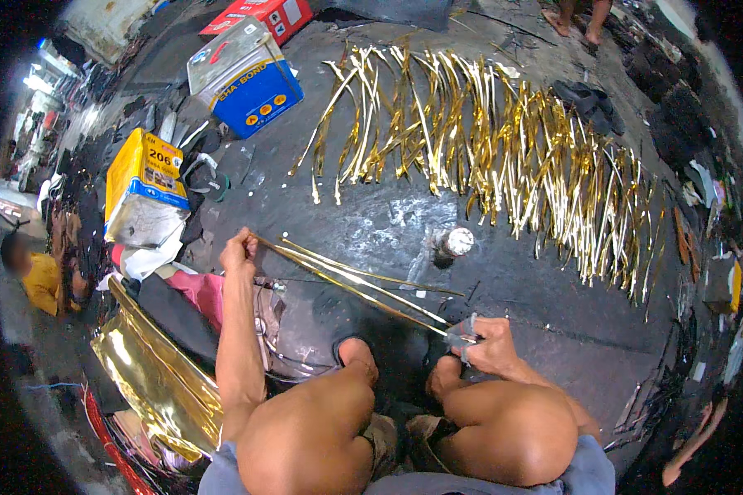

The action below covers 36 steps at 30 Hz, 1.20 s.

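Observation:
My left hand (pixel 239 250) is closed in a fist around one end of several thin gold-and-white strips (pixel 338 266). The strips stretch in a slant down to my right hand (pixel 489 346), whose fingers are bent around their other end. Grey wrapping shows on some of the right fingers. One strip hangs free of the right hand and ends short of it. Beyond my hands, many similar gold strips (pixel 504 157) lie side by side in a wide curved row on the dark floor mat (pixel 322 223).
A white-topped canister (pixel 460 241) stands between my hands and the row. Blue-white (pixel 260 99) and yellow-blue (pixel 147 177) tins are at the left. Shiny gold sheeting (pixel 153 379) lies by my left arm. A person in yellow (pixel 43 283) is far left; another person's feet (pixel 571 26) show top right.

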Tool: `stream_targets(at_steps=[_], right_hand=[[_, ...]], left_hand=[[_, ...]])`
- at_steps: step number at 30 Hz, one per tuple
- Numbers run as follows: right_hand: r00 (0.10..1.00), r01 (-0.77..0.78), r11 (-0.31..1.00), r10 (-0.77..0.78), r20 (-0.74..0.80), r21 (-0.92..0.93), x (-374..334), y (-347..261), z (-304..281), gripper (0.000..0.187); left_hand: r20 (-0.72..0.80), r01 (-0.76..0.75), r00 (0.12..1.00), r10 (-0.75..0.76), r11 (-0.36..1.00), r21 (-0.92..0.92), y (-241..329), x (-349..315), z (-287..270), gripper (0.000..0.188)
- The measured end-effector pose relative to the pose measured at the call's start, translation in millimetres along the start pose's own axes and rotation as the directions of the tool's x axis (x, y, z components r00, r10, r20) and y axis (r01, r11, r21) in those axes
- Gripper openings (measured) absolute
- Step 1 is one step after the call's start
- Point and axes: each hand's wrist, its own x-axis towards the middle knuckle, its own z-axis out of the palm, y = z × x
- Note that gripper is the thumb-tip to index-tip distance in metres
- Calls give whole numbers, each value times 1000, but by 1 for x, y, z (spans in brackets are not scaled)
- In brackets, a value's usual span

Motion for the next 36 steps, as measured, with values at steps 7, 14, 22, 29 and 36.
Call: stream_targets(at_steps=[7,14,22,29,36], right_hand=[[988,-135,991,133,80,8,-16,26,10,22],[982,-138,986,149,119,-94,-19,47,19,21],[945,-264,886,317,81,-380,-10,46,5,35],[947,-292,917,318,54,-271,-4,48,2,31],[946,-285,916,317,72,-283,3,46,2,34]], left_hand=[[-285,-34,958,20,999,-42,-30,15,-1,12],[56,-460,647,760,332,824,-25,15,48,38],[411,-495,699,586,-19,869,-17,46,149,33],[506,-453,759,410,-225,863,-9,76,181,18],[536,-465,729,426,-267,844,-7,80,180,18]])
